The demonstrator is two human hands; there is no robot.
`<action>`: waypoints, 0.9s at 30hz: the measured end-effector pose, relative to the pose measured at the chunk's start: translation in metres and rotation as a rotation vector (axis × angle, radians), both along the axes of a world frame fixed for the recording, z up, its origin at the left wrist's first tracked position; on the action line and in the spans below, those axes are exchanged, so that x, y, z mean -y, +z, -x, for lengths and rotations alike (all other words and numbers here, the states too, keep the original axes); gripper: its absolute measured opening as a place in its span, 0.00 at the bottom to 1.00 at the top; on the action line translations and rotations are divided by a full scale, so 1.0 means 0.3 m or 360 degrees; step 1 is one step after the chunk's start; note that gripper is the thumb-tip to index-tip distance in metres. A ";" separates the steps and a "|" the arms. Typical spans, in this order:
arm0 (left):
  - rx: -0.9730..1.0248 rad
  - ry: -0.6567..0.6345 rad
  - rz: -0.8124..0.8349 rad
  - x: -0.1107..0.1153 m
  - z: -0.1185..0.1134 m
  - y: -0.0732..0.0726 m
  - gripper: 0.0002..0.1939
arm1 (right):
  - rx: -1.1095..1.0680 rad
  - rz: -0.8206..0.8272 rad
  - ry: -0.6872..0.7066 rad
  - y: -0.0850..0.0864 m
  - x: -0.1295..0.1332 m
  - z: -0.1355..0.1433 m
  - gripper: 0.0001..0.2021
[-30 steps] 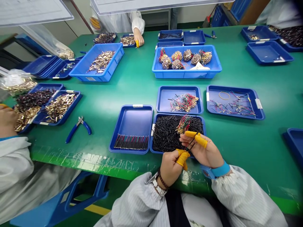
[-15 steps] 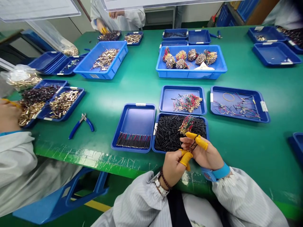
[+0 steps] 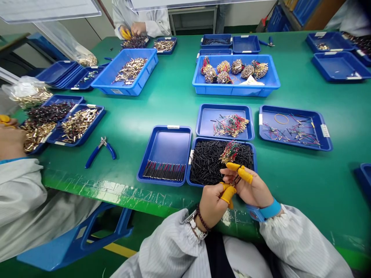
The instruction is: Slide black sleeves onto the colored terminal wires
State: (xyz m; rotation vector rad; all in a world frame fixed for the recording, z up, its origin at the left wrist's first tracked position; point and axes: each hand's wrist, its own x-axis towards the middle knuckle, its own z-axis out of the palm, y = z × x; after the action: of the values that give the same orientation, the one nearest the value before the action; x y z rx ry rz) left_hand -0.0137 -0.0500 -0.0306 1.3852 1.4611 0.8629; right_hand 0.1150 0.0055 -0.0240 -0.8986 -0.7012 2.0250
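My left hand (image 3: 213, 204), with yellow finger cots on it, is closed in a pinch just in front of the black-piece tray. Against its fingertips is my right hand (image 3: 255, 189), also in yellow cots, fingers curled around a thin black tube (image 3: 237, 179). What the left fingertips pinch is too small and covered to name. Just beyond the hands, a blue tray (image 3: 255, 164) carries many short black tubes (image 3: 205, 160), with a bundle of red, green and gold-tipped wires (image 3: 229, 151) lying on them. To its left, a tray (image 3: 168, 144) contains a row of black-sleeved wires (image 3: 164, 171).
Loose coloured wires lie in a tray behind (image 3: 224, 109) and one at the right (image 3: 304, 112). Blue-handled cutters (image 3: 101, 150) rest on the green table. A large bin (image 3: 236, 89) contains wire bundles. Co-workers' hands (image 3: 11, 141) work at the left and far side.
My hands stay almost in place, with the fingers shifting slightly. The view moves a little. At the far side, a co-worker's hands have come together over a tray.
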 end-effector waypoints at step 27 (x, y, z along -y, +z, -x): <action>0.0107 -0.0004 0.0039 0.002 0.001 0.017 0.15 | 0.0311 -0.0442 -0.0007 -0.026 -0.004 -0.020 0.12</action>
State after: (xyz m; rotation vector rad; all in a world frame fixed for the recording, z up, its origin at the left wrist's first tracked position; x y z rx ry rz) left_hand -0.0139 -0.0506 -0.0254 1.3275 1.4140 0.8789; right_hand 0.1210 0.0068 -0.0319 -0.9370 -1.0583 1.7939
